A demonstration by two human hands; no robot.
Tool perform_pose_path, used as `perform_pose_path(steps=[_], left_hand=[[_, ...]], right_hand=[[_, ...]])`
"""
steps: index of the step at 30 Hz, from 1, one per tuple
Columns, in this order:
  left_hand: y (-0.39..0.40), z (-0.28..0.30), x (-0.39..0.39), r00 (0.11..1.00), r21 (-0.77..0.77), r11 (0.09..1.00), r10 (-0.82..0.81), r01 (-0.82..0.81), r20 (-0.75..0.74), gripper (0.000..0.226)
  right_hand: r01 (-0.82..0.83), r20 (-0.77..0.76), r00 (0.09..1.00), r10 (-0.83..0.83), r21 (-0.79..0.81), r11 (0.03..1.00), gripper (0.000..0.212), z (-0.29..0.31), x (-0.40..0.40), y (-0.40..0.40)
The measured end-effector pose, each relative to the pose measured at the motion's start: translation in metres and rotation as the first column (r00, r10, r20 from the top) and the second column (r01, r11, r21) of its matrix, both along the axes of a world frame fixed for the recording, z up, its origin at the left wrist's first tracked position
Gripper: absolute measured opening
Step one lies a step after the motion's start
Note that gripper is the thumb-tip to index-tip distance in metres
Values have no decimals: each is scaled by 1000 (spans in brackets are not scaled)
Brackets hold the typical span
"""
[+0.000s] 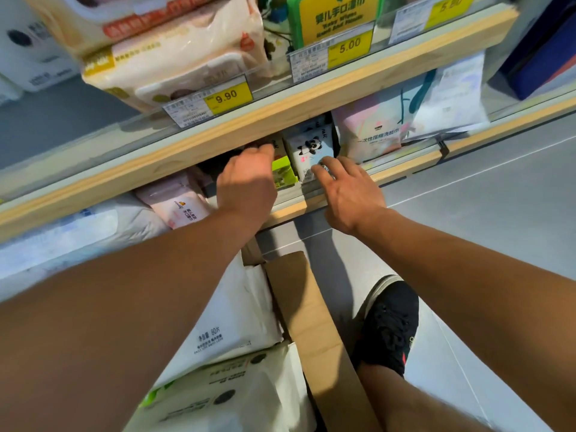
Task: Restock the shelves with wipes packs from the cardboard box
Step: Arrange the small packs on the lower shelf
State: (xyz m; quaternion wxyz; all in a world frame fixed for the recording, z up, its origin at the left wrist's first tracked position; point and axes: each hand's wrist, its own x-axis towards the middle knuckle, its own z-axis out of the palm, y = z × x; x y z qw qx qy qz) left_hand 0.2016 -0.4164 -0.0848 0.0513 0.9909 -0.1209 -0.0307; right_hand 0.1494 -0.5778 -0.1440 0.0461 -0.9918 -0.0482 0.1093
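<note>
Both my arms reach into the lower shelf (290,210), under a wooden shelf board. My left hand (249,179) has its fingers curled over the top of a small wipes pack with a lime-green lower edge (283,173); the hand hides most of that pack. Beside it stands a pale-blue panda-print pack (310,148). My right hand (349,191) lies with straight, spread fingers, the fingertips touching the panda pack's lower front. Below, the open cardboard box (311,307) holds large white wipes packs (230,322).
The upper shelf (280,110) carries pink-and-white wipes packs (174,57) behind yellow price tags. Pink packs (180,204) lie left on the lower shelf, a pale towel pack (374,132) right. My black shoe (389,325) stands on grey floor beside the box.
</note>
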Motion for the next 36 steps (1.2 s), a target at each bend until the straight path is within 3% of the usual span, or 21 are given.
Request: perform_pose_path(steps=[14,19,23,31,36], left_hand=[[-12,-22,16,997,-15,997,73,-73,17,15],[-12,-5,4,998,88,994,61,-62,21,32],[-1,13,-15,997,143,987,-71,74,-27,58],[51,89,-85,956,-61,955,-293,291,-23,61],[108,128,-129,951,-126,943,-307,308,28,58]], right_hand=[[-15,19,1000,14,49,999,89,3,2,13],[3,16,1000,-4,35,999,87,17,0,16],[28,-17,999,-27,6,1000,83,39,-14,15],[40,64,997,-38,-24,999,74,138,-55,36],[7,71,997,-5,-33,999,70,189,-89,77]])
